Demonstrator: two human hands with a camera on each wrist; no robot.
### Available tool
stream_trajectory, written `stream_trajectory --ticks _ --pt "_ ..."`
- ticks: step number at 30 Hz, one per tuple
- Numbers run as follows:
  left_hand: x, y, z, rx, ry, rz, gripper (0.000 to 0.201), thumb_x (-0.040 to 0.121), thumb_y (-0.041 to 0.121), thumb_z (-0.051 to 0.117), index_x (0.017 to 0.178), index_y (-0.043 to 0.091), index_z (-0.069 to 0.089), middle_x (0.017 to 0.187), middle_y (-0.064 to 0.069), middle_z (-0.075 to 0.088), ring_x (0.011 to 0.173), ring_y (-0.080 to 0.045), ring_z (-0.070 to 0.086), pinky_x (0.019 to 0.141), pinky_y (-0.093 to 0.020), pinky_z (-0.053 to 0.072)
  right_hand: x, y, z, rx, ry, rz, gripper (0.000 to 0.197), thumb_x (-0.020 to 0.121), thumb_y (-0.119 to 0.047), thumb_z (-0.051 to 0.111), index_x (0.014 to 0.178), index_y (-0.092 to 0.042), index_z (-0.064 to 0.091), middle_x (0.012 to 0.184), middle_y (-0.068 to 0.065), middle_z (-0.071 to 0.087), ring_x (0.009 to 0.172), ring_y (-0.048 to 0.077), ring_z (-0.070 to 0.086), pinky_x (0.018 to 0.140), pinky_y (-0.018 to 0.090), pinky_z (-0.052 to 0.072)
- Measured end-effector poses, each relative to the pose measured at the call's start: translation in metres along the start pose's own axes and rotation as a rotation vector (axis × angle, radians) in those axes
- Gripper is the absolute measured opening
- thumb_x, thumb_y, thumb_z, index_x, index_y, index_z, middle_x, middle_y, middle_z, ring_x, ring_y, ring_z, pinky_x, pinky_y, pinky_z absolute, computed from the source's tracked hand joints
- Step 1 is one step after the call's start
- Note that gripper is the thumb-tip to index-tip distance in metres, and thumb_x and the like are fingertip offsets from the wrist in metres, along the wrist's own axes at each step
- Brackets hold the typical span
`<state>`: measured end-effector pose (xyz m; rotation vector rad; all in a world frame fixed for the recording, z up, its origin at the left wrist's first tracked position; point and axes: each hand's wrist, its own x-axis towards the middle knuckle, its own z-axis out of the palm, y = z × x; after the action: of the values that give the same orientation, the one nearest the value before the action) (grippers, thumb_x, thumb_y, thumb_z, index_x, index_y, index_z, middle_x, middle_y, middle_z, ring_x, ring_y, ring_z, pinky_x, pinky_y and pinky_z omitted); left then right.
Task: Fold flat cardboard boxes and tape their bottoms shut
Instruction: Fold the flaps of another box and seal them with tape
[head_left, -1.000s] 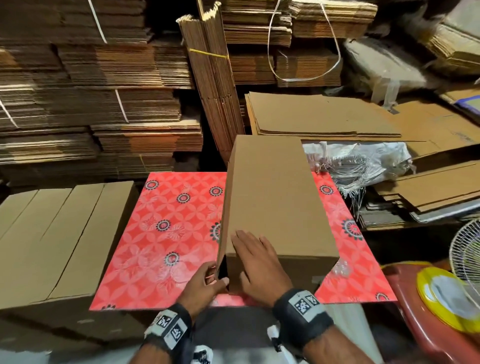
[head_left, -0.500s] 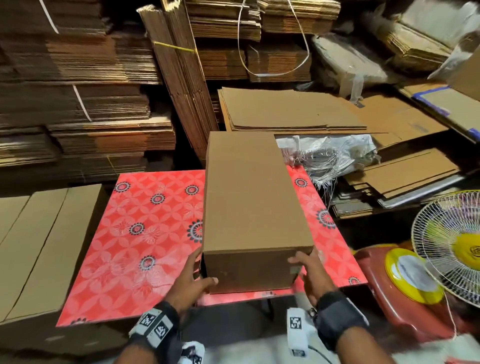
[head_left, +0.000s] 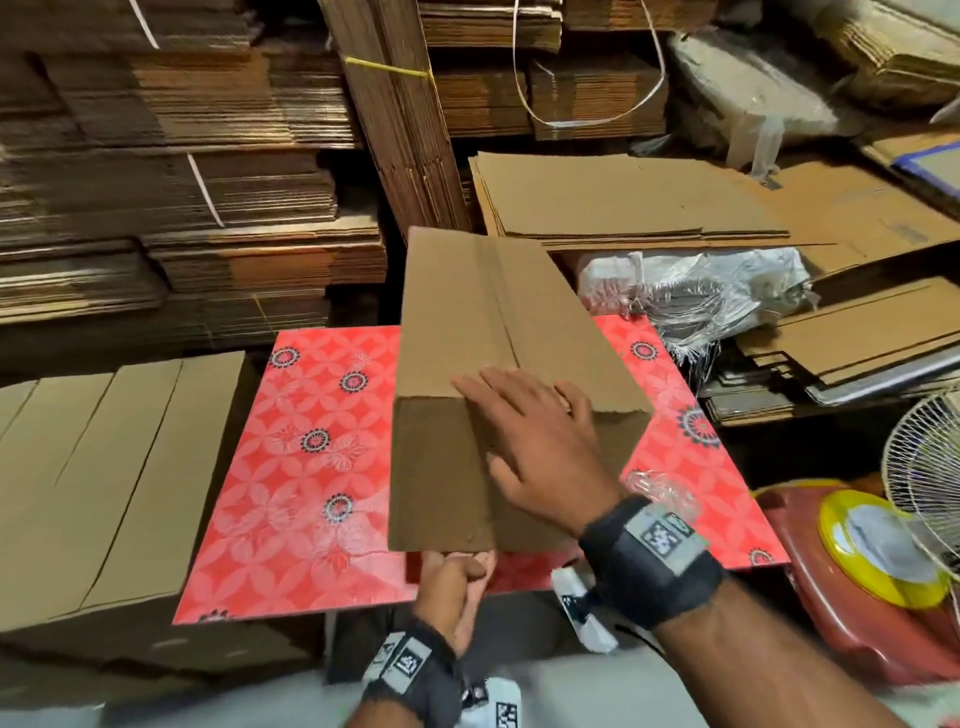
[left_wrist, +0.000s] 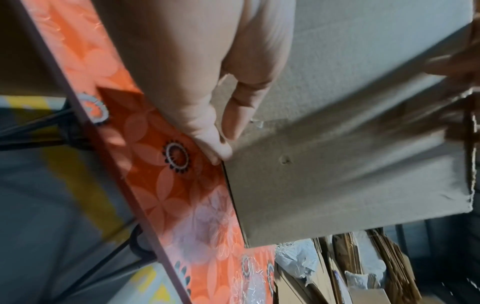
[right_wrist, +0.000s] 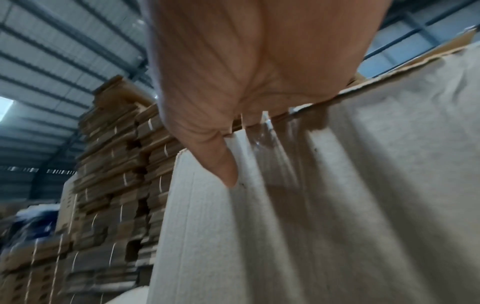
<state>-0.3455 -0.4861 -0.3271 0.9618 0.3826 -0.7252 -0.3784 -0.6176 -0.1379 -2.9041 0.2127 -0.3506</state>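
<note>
A brown cardboard box (head_left: 498, 312) stands folded into shape on the red flowered table (head_left: 291, 493), its near end raised toward me. A seam runs along its upper face. My right hand (head_left: 530, 431) lies flat over the near top edge, fingers spread on the upper face and thumb down the near face. In the right wrist view the palm (right_wrist: 246, 72) presses the box (right_wrist: 363, 205) edge. My left hand (head_left: 457, 571) reaches under the near bottom edge and grips it. Its fingers (left_wrist: 233, 115) lie against the box (left_wrist: 350, 164) above the table (left_wrist: 166, 185).
A stack of flat cardboard (head_left: 104, 478) lies left of the table. Bundled cardboard stacks (head_left: 208, 156) fill the back, and loose sheets (head_left: 623, 202) lie behind right. At right are a red stool (head_left: 841, 634) with a yellow-rimmed round object (head_left: 872, 545) and a fan (head_left: 924, 483). Crumpled clear plastic (head_left: 660, 488) sits on the table.
The box has been turned and its near end lifted. My right hand moved from the lower right corner onto the top edge. My left hand slid under the bottom edge.
</note>
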Motion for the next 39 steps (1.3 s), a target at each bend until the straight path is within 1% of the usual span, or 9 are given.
stream_trajectory --ticks 4,7,9,12,14,18,21,27,39 --pt "-0.001 -0.014 -0.002 -0.043 0.044 0.036 0.043 0.071 -0.033 0.019 0.086 -0.005 0.049 0.079 -0.018 0.058 0.072 -0.019 0.067 0.080 -0.035 0.055 -0.004 -0.007 0.024 -0.072 -0.039 -0.047 0.093 0.082 -0.024 0.067 0.158 -0.043 0.019 0.165 -0.007 0.029 0.151 0.020 0.027 0.118 0.057 0.021" --pt "0.002 -0.014 -0.010 0.001 0.040 0.027 0.043 0.074 -0.031 0.023 0.087 -0.001 0.051 0.076 -0.013 0.058 0.077 -0.020 0.060 0.083 -0.032 0.050 -0.009 -0.005 0.035 -0.081 -0.048 -0.074 0.094 0.082 -0.023 0.066 0.160 -0.042 0.015 0.167 -0.007 0.024 0.154 0.019 0.022 0.118 0.059 0.020" --pt "0.001 -0.011 -0.015 0.207 0.017 0.000 0.034 0.078 -0.024 0.035 0.076 0.007 0.048 0.070 -0.009 0.048 0.069 -0.018 0.046 0.066 -0.024 0.046 -0.010 -0.003 0.046 -0.072 -0.149 -0.053 0.093 0.085 -0.025 0.061 0.160 -0.043 0.009 0.169 -0.009 0.016 0.156 0.019 0.014 0.118 0.065 0.013" --pt "-0.003 0.001 -0.022 0.611 0.055 0.080 0.020 0.071 0.000 0.058 0.089 0.009 0.059 0.086 -0.009 0.067 0.073 -0.024 0.062 0.064 -0.033 0.058 -0.015 0.002 0.073 -0.131 -0.304 -0.041 0.100 0.086 -0.030 0.064 0.161 -0.042 -0.001 0.171 -0.011 0.002 0.158 0.020 0.002 0.114 0.072 0.005" --pt "-0.011 0.020 -0.026 0.818 0.099 0.293 0.021 0.074 0.009 0.064 0.088 0.023 0.069 0.086 0.001 0.073 0.081 -0.024 0.070 0.076 -0.045 0.061 -0.017 0.004 0.083 -0.137 -0.300 -0.050 0.103 0.084 -0.029 0.066 0.161 -0.042 -0.001 0.171 -0.012 0.000 0.158 0.020 0.001 0.114 0.072 0.005" --pt "-0.045 0.089 -0.005 1.048 0.227 0.919 0.020 0.086 0.006 0.063 0.084 0.025 0.067 0.081 0.012 0.067 0.078 -0.009 0.063 0.069 -0.025 0.050 -0.005 0.013 0.065 0.016 -0.309 -0.018 0.088 0.077 -0.031 0.055 0.158 -0.042 0.019 0.169 -0.010 0.010 0.156 0.018 0.007 0.114 0.058 0.014" --pt "-0.049 0.133 0.024 1.158 0.106 1.226 0.015 0.082 0.018 0.061 0.096 0.018 0.067 0.098 0.007 0.062 0.090 -0.012 0.058 0.081 -0.024 0.047 0.009 0.035 0.048 0.179 -0.219 0.050 0.080 0.071 -0.039 0.046 0.151 -0.038 0.042 0.165 -0.004 0.025 0.149 0.022 0.023 0.106 0.050 0.029" --pt "-0.003 0.144 0.028 1.866 -0.224 0.888 0.107 0.069 0.083 0.048 0.154 0.019 0.039 0.159 -0.002 0.034 0.146 -0.023 0.031 0.122 -0.048 0.022 0.030 0.051 0.047 0.252 -0.206 0.011 0.076 0.069 -0.051 0.036 0.142 -0.040 0.054 0.158 0.002 0.037 0.139 0.029 0.036 0.109 0.057 0.037" --pt "0.030 0.144 0.014 1.892 -0.245 1.116 0.095 0.075 0.083 0.050 0.137 0.011 0.057 0.141 -0.008 0.054 0.133 -0.030 0.047 0.115 -0.059 0.034 0.043 0.046 0.055 0.096 -0.350 -0.136 0.055 0.081 -0.053 0.030 0.123 -0.052 0.065 0.162 -0.014 0.030 0.140 0.016 0.028 0.098 0.047 0.034"
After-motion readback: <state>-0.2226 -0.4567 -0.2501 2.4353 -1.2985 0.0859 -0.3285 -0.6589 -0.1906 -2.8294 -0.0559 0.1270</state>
